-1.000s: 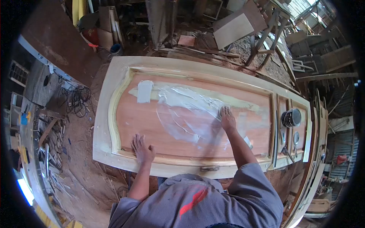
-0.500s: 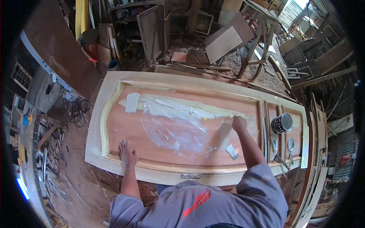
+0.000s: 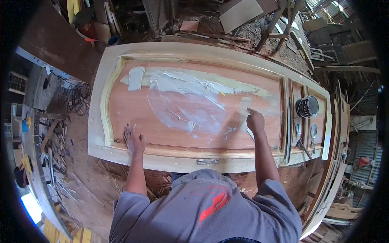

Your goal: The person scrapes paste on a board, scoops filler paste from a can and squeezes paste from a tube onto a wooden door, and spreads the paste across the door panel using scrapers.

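A wooden door (image 3: 190, 158) with a reddish recessed panel lies flat before me. White paste (image 3: 182, 81) is spread thickly along the panel's upper part, with a thinner smear below. My left hand (image 3: 134, 139) rests with fingers spread at the panel's lower left, holding nothing. Over the panel's right part, my right hand (image 3: 255, 120) has its index finger stretched out and the others curled; whatever they hold is hidden. A small pale square patch (image 3: 246, 101) shows just past that fingertip. Partly behind the right hand and forearm lies a flat whitish card (image 3: 250, 134).
A paint can (image 3: 307, 106) stands on the door's right end, near a round lid (image 3: 313, 130) and metal tools (image 3: 303, 149). Another white card (image 3: 136, 78) is at the panel's upper left. Scrap wood and cables (image 3: 77, 97) litter the floor.
My view has tipped downward, so the door appears higher. My right hand has come from the pale upper band toward me, nearer the whitish card. The left hand stays at the lower left.
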Tool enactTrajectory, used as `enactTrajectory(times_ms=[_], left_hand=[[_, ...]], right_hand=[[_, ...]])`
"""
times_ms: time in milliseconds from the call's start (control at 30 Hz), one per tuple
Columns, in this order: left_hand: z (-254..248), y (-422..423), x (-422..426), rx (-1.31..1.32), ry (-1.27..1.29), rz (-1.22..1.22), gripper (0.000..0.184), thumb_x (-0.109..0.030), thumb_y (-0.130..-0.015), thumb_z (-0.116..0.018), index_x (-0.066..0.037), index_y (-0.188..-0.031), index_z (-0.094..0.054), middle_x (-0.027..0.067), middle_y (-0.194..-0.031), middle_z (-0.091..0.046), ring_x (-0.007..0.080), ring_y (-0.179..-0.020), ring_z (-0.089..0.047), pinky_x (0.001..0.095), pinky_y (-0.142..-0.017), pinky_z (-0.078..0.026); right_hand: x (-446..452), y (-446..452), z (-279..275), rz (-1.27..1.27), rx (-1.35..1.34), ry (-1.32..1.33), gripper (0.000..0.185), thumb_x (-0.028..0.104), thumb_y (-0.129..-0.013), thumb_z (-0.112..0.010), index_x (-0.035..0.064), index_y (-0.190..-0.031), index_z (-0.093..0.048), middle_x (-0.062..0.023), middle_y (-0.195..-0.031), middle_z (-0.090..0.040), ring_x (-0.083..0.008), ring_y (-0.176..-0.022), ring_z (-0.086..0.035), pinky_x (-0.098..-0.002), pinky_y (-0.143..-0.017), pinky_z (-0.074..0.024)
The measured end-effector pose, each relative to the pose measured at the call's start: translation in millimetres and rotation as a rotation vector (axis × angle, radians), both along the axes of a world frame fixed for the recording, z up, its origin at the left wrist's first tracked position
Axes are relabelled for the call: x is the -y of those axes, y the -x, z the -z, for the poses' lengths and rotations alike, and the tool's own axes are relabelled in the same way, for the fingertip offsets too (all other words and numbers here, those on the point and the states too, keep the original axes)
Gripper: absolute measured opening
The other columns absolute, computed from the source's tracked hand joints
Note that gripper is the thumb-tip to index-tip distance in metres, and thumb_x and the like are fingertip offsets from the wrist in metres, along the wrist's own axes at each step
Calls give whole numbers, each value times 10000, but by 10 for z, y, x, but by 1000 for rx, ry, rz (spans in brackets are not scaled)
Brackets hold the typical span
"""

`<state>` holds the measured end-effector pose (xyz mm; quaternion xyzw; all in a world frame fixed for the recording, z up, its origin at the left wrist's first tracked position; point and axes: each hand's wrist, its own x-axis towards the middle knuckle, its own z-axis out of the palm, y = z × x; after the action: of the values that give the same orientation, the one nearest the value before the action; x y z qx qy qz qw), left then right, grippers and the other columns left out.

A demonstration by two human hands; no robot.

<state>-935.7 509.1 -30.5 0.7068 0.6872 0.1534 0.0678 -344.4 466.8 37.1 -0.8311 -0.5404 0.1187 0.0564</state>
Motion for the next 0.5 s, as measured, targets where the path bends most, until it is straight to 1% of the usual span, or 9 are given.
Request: enactTrajectory(times_ms=[100, 167, 233, 267, 333, 367, 400, 433, 500], left_hand=[[-19, 20, -6, 1, -18, 15, 664, -150, -769, -692, -35, -1404, -533, 245, -1576, -428, 435, -1492, -349, 582, -1269, -214], [-34, 19, -8, 6, -20, 10, 658, -153, -771, -686, -31, -1399, -534, 248, -1572, -431, 434, -1490, -354, 584, -1267, -216], [-51, 15, -11, 22, -14, 1, 652, -155, -774, -684, -28, -1396, -533, 251, -1570, -431, 430, -1489, -356, 583, -1267, -217], [-48, 20, 10, 22, -11, 3, 653, -160, -775, -685, -29, -1396, -533, 252, -1570, -431, 429, -1489, -356, 584, -1267, -216], [-48, 30, -14, 23, -21, 3, 654, -169, -777, -687, -31, -1397, -533, 254, -1570, -430, 427, -1490, -357, 585, -1268, -215], [-58, 30, -37, 26, -16, -1, 657, -175, -777, -690, -32, -1399, -532, 253, -1571, -429, 426, -1491, -356, 585, -1268, -213], [-75, 27, -35, 29, -7, -3, 660, -182, -777, -692, -33, -1400, -532, 253, -1572, -428, 426, -1492, -355, 586, -1269, -211], [-96, 28, -20, 32, 1, -2, 663, -188, -777, -695, -34, -1401, -531, 253, -1573, -427, 426, -1493, -354, 586, -1270, -210], [-68, 36, -23, 22, 4, -12, 668, -199, -777, -699, -39, -1404, -531, 247, -1573, -429, 425, -1495, -352, 588, -1270, -208]], right_hand=[[-136, 108, 429, -32, 6, -108, 366, 134, -882, -580, 119, -1205, -752, -216, -1021, -754, -427, -919, -715, -567, -857, -555], [-391, 481, 454, -57, 56, -92, 261, 155, -892, -577, 65, -1050, -764, -238, -1001, -746, -427, -939, -718, -549, -841, -560], [-662, 972, 642, -17, -21, -81, 211, 200, -902, -601, 51, -922, -750, -230, -874, -740, -435, -807, -718, -531, -729, -573], [-677, 1290, 860, -159, -13, -215, 263, 273, -899, -635, 41, -852, -750, -219, -774, -721, -439, -716, -705, -512, -651, -567], [-670, 2173, 875, -262, -30, -110, 384, 378, -914, -650, 47, -737, -733, -209, -753, -716, -414, -680, -699, -521, -635, -557], [-591, 2658, 591, -245, -180, -146, 347, 336, -912, -635, 60, -722, -727, -202, -728, -707, -409, -640, -681, -530, -622, -548], [-492, 2998, 654, -458, -187, -183, 293, 281, -892, -619, 62, -724, -718, -210, -736, -704, -406, -688, -695, -533, -669, -555], [-362, 3265, 674, -558, -237, 89, 249, 194, -881, -544, 63, -821, -746, -220, -847, -741, -403, -814, -726, -535, -796, -562], [-88, 3639, 366, -573, -268, -38, 222, 169, -864, -529, 42, -872, -710, -254, -846, -723, -417, -868, -719, -525, -858, -540]])
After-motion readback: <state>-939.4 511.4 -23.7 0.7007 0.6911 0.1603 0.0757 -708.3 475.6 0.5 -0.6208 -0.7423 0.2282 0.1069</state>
